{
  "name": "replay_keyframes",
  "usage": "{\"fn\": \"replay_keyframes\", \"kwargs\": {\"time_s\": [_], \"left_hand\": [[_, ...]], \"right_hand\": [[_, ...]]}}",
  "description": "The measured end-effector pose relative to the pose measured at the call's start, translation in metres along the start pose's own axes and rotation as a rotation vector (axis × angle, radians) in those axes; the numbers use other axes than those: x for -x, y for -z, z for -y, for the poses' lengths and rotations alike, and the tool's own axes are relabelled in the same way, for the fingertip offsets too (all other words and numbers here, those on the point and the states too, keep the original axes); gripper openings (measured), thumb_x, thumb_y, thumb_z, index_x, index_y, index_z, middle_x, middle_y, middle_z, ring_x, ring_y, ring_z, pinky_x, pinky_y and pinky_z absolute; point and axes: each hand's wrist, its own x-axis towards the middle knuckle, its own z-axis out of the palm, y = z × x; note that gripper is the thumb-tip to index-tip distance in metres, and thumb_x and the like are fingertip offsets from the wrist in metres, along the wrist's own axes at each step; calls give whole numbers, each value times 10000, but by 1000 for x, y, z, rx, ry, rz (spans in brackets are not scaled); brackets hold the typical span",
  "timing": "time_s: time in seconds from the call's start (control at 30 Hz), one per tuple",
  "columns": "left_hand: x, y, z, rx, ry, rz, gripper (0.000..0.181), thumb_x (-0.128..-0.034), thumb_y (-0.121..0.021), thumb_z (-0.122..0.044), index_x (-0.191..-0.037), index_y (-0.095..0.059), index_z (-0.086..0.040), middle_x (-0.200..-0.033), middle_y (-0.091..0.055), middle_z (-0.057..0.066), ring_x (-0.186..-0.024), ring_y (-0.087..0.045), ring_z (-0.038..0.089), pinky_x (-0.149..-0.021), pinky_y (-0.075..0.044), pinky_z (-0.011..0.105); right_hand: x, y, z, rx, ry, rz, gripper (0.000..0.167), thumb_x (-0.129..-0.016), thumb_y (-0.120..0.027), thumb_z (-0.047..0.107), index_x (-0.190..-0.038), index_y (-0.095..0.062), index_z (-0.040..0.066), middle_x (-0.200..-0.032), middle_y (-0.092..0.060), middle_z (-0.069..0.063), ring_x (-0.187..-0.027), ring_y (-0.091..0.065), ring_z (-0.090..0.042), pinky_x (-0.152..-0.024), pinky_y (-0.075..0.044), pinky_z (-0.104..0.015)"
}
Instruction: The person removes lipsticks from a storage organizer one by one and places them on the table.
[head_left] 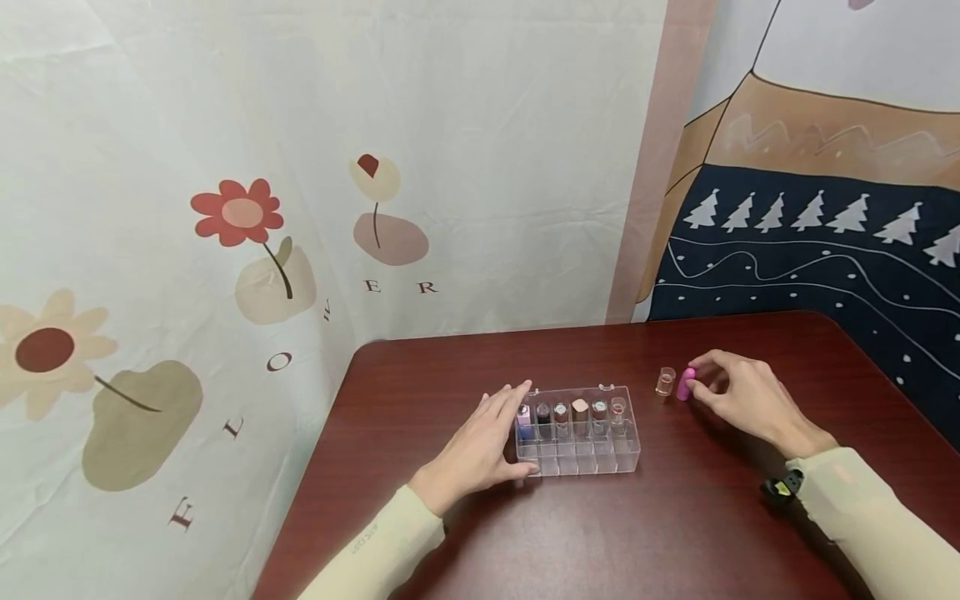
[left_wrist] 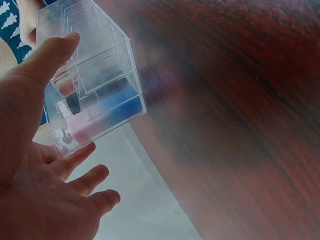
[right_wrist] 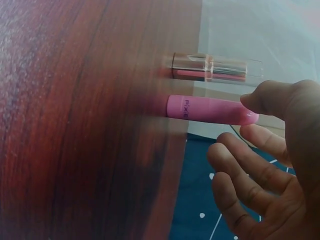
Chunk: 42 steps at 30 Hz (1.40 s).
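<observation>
Sleeves (head_left: 390, 533), two, pale yellow; the left one bears small lettering. Wristband (head_left: 783, 486), one, black with a yellow-green mark, at the right cuff.

Counter (head_left: 570, 533), one, red-brown wood grain, rounded far corners.

Left hand (head_left: 480, 442), at the near and left edges of the case (head_left: 577, 467): thumb at the front, fingers extended along the left end to the back corner. Grip released, the straight digits only touching.

Case, one, clear, divided into compartments, flat on the counter. Its back row holds six tubes, upright, left to right: pink-and-blue tube (head_left: 524, 422); black tube (head_left: 543, 421); dark tube with silvery top; peach-topped tube (head_left: 580, 417); a second dark tube with a round pale top; red-and-clear tube (head_left: 618, 414). Brands too small to read.

Right hand (head_left: 750, 400), right of the case and well apart from it. Grip grasping: thumb and forefinger pinch the upper end of the pink tube (right_wrist: 210, 109); the other fingers lie clear of it, bent.

Pink tube, one, upright on the counter, lettered "PIXIE" near its base.

Clear tube (head_left: 665, 382), one, with golden base, upright just left of the pink tube.

Beyond: flower-printed drape (head_left: 487, 167), pale; tree-printed cloth (head_left: 795, 267), dark blue.
</observation>
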Motion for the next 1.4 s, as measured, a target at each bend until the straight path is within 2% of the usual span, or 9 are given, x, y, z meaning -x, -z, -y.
{"fn": "replay_keyframes", "kwargs": {"time_s": [0.2,0.4,0.67,0.9,1.03,1.2,1.3,1.4], "left_hand": [[1,-1,0,-6,3,4,1310,-888,-1040,-446,-1859,-228,-110,-1837,-452,187,-1751,-416,428,-1430,-340,667],[0,-1,0,-11,-7,-4,1310,-889,-1038,-451,-1857,-227,-103,-1837,-450,191,-1748,-420,434,-1428,-345,667],[-1,2,0,-8,-14,-8,1309,-884,-1041,-455,-1853,-236,-97,-1834,-455,189,-1743,-425,446,-1426,-347,672],[0,2,-1,-2,-11,-1,1298,-895,-1033,-454,-1854,-233,-99,-1836,-451,186,-1747,-420,437,-1429,-342,668],[0,1,-1,2,-13,-1,1292,-901,-1029,-446,-1854,-232,-90,-1834,-449,196,-1746,-416,448,-1428,-344,669],[1,1,-1,0,-19,-1,1293,-908,-1022,-458,-1856,-225,-87,-1837,-445,196,-1747,-416,444,-1429,-340,667],[1,1,0,-4,-20,2,1299,-907,-1022,-464,-1857,-220,-87,-1836,-445,197,-1748,-417,439,-1430,-339,665],[1,1,0,-3,-19,4,1301,-905,-1023,-466,-1857,-221,-88,-1832,-450,200,-1745,-422,440,-1429,-341,666]], "right_hand": [[3,5,4,18,-12,-10,392,-1008,-915,274,-1337,-795,98,-1128,-851,-124,-940,-777,-237,-783,-615,-326],[5,9,11,36,26,-84,412,-1002,-919,270,-1353,-788,100,-1217,-826,-151,-976,-769,-262,-787,-620,-311],[6,12,29,57,108,-175,414,-946,-956,193,-1324,-807,111,-1217,-819,-132,-974,-769,-265,-752,-630,-318],[10,10,47,56,160,-200,436,-917,-958,110,-1323,-800,113,-1189,-816,-95,-961,-780,-263,-730,-623,-332],[11,7,57,55,175,-191,449,-911,-970,112,-1325,-795,110,-1156,-810,-92,-935,-749,-242,-713,-623,-316],[12,1,67,52,209,-183,438,-892,-986,98,-1292,-812,132,-1108,-793,-42,-877,-658,-106,-663,-580,-254],[13,-5,71,52,249,-191,417,-886,-979,85,-1265,-820,157,-1081,-783,-8,-860,-628,-41,-672,-591,-255],[15,-10,76,55,288,-197,409,-882,-972,86,-1256,-825,162,-1070,-775,18,-880,-649,-37,-703,-621,-278]]}}
